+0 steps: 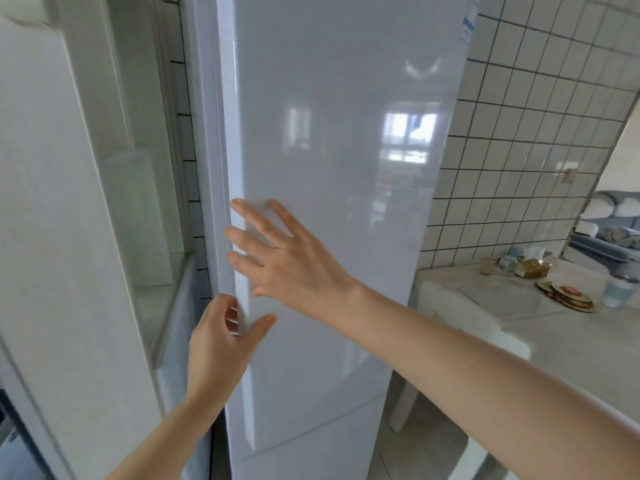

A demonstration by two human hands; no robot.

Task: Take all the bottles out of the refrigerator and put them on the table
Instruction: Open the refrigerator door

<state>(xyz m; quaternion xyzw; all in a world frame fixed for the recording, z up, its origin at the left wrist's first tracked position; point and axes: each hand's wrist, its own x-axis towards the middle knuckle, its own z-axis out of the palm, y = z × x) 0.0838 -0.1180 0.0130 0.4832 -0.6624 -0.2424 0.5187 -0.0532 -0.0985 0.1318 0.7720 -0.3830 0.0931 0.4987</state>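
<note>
The refrigerator door (pixel 329 220) is shut. The left hand (pixel 221 341) curls its fingers (pixel 227 306) around the door's left edge. The right hand (pixel 294 265) rests splayed open on the door, just above.

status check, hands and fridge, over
Left hand gripping fridge door edge. Right hand open, flat on door. Door shut, no bottles seen. Table holds plates, clutter.

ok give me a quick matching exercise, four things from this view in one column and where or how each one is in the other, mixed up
Things:
1. left hand
2. right hand
3. refrigerator door
4. plates

Places or states:
A. shut, glossy white
B. stacked on the table at far right
C. fingers curled around the door's left edge
D. spread open, flat against the door front

Pairs: 1-C, 2-D, 3-A, 4-B
</note>
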